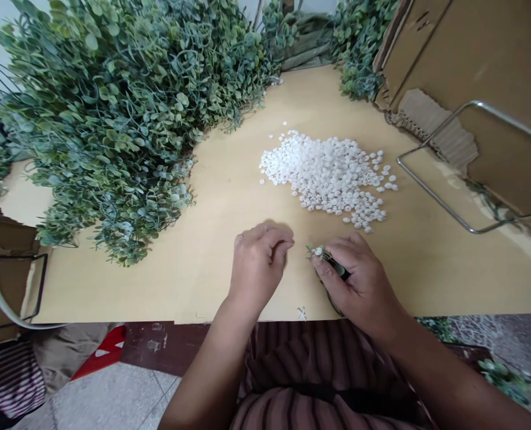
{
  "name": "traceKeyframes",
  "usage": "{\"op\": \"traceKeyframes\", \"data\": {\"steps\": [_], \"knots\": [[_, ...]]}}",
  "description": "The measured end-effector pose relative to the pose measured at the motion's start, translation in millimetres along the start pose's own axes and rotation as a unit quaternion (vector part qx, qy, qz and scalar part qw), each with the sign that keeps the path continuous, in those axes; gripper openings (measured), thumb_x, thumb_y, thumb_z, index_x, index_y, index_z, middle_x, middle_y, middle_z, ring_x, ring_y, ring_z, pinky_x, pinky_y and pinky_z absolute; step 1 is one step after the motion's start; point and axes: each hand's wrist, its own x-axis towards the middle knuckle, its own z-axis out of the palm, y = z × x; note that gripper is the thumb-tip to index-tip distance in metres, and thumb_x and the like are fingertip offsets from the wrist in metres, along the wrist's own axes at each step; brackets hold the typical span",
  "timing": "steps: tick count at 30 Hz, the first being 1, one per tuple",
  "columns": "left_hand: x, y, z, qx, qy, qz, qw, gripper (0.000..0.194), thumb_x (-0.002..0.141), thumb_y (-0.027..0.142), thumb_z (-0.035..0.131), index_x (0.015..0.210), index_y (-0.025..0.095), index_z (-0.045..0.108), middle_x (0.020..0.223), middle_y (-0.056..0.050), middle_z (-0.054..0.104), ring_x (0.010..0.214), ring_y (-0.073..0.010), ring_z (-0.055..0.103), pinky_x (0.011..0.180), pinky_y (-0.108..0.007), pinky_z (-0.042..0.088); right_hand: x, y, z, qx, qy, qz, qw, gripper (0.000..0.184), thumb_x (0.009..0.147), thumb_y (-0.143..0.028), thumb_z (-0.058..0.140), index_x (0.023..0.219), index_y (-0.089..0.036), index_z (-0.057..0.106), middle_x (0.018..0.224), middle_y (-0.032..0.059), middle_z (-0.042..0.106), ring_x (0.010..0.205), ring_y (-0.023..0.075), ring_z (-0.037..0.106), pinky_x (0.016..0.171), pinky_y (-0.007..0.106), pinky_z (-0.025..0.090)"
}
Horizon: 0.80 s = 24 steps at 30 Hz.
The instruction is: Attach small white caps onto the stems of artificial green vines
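Sprig (325, 256) is poking out between the thumb and fingers of the right hand (361, 278), near the table's front edge, with a white bead (318, 251) sitting at its end; that hand is clamping it, along with something dark, too hidden to name. The left hand (260, 257) is hovering just apart, fingertips drawn in; whether they are pinching anything, I cannot tell. The step in hand is apparently working at the beaded end, and the next move is calling for a steady right grip. Beyond, loose beads (330, 176) are lying heaped on the table (229, 191), while leaves (126, 119) are crowding the far left.
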Motion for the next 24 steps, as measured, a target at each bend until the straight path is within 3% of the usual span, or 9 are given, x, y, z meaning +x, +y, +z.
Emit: {"op": "traceKeyframes", "data": {"steps": [4, 10, 16, 24], "knots": [[-3.8, 0.5, 1.6, -0.136, -0.009, -0.069, 0.988, 0.01, 0.08, 0.015, 0.056, 0.079, 0.018, 0.065, 0.079, -0.004, 0.07, 0.075, -0.0159, 0.062, 0.072, -0.029, 0.048, 1.5, -0.6, 0.1, 0.021, -0.016, -0.008, 1.0, 0.021, 0.088, -0.018, 0.046, 0.067, -0.02, 0.047, 0.065, 0.0036, 0.053, 0.071, 0.0194, 0.045, 0.068, 0.033, 0.038], [-6.1, 8.3, 4.1, -0.296, -0.016, -0.108, 0.949, 0.006, 0.071, 0.013, 0.066, 0.075, 0.017, 0.067, 0.073, -0.002, 0.07, 0.068, -0.0122, 0.062, 0.067, -0.023, 0.051, 2.5, -3.8, 0.8, 0.029, -0.033, -0.009, 0.999, 0.024, 0.085, -0.016, 0.044, 0.062, -0.02, 0.043, 0.06, 0.0013, 0.048, 0.066, 0.0175, 0.044, 0.062, 0.031, 0.036], [-6.8, 6.5, 1.5, -0.344, -0.025, -0.13, 0.93, 0.007, 0.069, 0.024, 0.073, 0.072, 0.018, 0.073, 0.074, -0.004, 0.073, 0.07, -0.0151, 0.065, 0.07, -0.028, 0.056, 3.0, -4.8, -2.1, 0.052, -0.034, 0.011, 0.998, 0.026, 0.081, -0.014, 0.045, 0.058, -0.021, 0.035, 0.056, -0.001, 0.04, 0.062, 0.0161, 0.041, 0.058, 0.029, 0.034], [-5.5, 4.2, -0.4, -0.364, -0.025, -0.102, 0.925, 0.01, 0.067, 0.027, 0.077, 0.073, 0.02, 0.076, 0.073, -0.004, 0.071, 0.069, -0.0145, 0.065, 0.067, -0.027, 0.054, 4.2, -5.7, -3.5, 0.097, -0.032, 0.04, 0.994, 0.026, 0.079, -0.013, 0.046, 0.058, -0.022, 0.034, 0.055, -0.0016, 0.04, 0.061, 0.0158, 0.041, 0.058, 0.03, 0.035]]}}
